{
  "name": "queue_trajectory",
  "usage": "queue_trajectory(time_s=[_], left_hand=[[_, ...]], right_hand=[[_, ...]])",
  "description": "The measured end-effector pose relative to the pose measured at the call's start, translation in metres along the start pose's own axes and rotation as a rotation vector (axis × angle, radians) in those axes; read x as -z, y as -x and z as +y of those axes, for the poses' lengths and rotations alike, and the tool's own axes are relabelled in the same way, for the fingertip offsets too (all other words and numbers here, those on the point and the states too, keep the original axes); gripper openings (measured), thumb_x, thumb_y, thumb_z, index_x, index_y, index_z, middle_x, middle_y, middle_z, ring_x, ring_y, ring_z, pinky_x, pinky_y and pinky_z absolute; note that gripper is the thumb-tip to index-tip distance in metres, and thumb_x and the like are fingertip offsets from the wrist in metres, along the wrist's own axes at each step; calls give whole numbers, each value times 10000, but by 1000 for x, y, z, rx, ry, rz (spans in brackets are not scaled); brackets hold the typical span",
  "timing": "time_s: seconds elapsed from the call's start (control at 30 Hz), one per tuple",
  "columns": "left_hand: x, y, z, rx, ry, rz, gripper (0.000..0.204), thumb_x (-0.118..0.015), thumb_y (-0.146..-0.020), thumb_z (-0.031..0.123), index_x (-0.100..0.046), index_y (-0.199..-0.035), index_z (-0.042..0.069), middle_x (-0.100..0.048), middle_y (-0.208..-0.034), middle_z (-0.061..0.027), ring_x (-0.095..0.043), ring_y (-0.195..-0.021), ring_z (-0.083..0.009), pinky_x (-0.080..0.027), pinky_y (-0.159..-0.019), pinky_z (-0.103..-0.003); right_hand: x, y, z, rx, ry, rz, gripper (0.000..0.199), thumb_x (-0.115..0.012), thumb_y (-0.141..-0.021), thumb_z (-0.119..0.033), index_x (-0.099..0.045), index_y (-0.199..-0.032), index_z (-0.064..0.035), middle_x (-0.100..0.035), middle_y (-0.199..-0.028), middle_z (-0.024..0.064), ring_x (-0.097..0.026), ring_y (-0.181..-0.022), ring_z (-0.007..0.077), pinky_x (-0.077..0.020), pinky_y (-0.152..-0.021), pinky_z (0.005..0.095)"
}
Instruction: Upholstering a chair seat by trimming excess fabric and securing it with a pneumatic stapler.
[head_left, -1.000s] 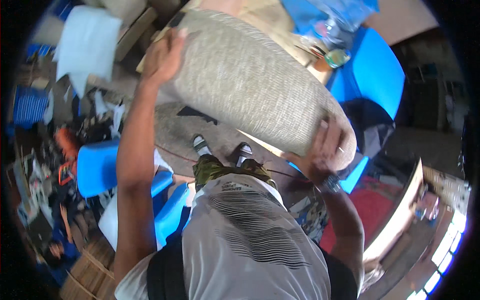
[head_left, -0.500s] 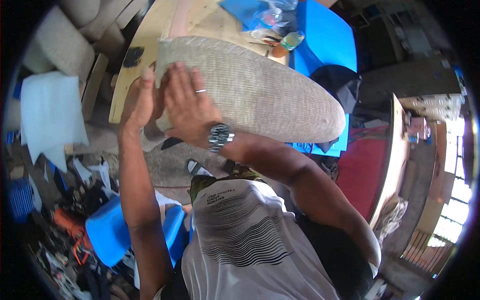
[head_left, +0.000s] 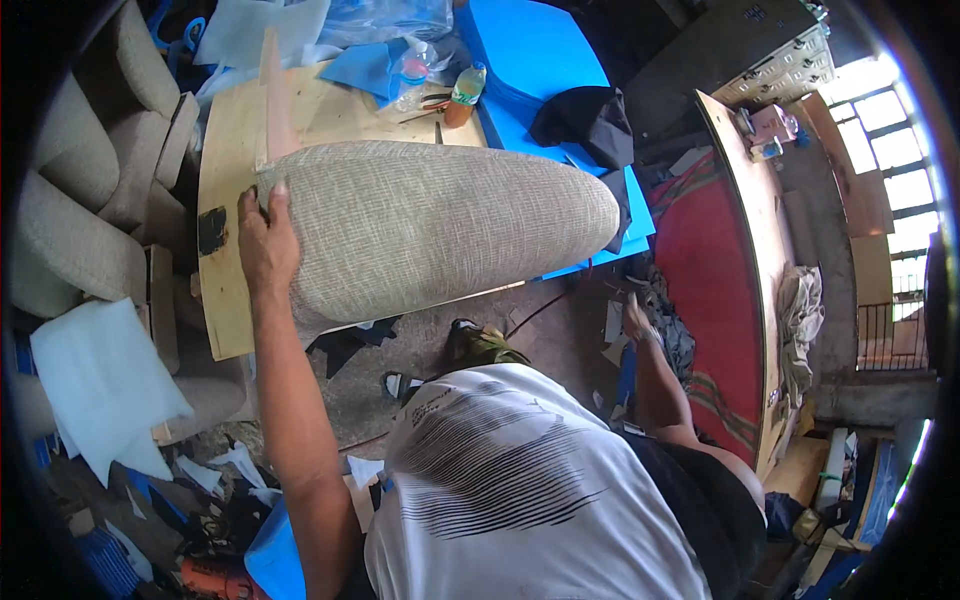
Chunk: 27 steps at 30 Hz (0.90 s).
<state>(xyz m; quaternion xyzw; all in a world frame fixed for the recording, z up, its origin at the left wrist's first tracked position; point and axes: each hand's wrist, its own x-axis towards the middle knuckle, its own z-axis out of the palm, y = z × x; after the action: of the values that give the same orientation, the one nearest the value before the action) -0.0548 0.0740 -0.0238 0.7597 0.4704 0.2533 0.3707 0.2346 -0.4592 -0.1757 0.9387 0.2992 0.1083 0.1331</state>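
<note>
A long cushion in beige woven fabric, rounded at its right end, lies across a wooden table. My left hand rests against the cushion's left end, fingers apart and pointing away from me. Part of its grip is hidden by the back of the hand. Off to the right, my right hand hangs clear of the cushion with nothing visible in it. Its fingers look stretched out, though they appear small and edge-on. A pale pink strip stretches away from the cushion's far left corner.
Beyond the cushion stand a bottle of orange liquid and pliers. Blue foam sheets and a black cloth lie at the far right. Grey upholstered pieces crowd the left. A red-covered surface stands right; scraps litter the floor.
My right hand has left the cushion and swung down to the right. My left hand now touches the cushion's left end. The view has shifted, showing more of the table's far side.
</note>
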Motion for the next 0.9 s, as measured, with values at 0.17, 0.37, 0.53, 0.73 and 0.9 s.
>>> queue_trajectory(time_s=[0.17, 0.37, 0.53, 0.73, 0.9], left_hand=[[-13, -16, -16, -194, -15, 155, 601, -504, -1007, 385, -439, -1393, -71, -511, -1379, -296, -490, -1294, -420, -392, -1074, -424], [-3, 14, -14, -39, -47, 112, 551, -460, -1029, 384, -466, -1403, -20, -571, -1327, -267, -555, -1230, -404, -430, -1025, -416], [-10, -2, -8, -38, -47, 100, 550, -405, -1038, 411, -525, -1366, -13, -607, -1283, -244, -576, -1190, -379, -421, -1005, -408], [25, -37, -48, 120, -11, 251, 660, -424, -1015, 524, -603, -1244, -68, -663, -1194, -193, -604, -1071, -320, -441, -947, -393], [75, -17, -124, 253, -175, 418, 689, -450, -1007, 546, -590, -1265, -77, -669, -1156, -224, -613, -1012, -327, -465, -915, -406]], right_hand=[[-114, 243, 70, -933, -675, -926, 898, -359, -934, -720, -550, -1299, 77, -623, -1253, 234, -588, -1163, 415, -461, -963, 480], [-79, 89, -66, -1257, -1552, -517, 957, -339, -896, -802, -339, -1533, -86, -280, -1612, 132, -271, -1470, 293, -247, -1159, 466], [-47, -63, -103, -974, -2114, 180, 753, -450, -970, -606, -345, -1520, -103, -448, -1500, 86, -449, -1345, 238, -341, -1113, 418], [91, -170, -100, -147, -1987, 113, 797, -410, -964, -638, -408, -1465, -18, -488, -1440, 157, -478, -1320, 273, -369, -1088, 411], [203, -219, -116, 773, -1447, 278, 863, -700, -839, -449, -330, -1499, -34, -401, -1449, 314, -450, -1309, 475, -372, -1083, 510]])
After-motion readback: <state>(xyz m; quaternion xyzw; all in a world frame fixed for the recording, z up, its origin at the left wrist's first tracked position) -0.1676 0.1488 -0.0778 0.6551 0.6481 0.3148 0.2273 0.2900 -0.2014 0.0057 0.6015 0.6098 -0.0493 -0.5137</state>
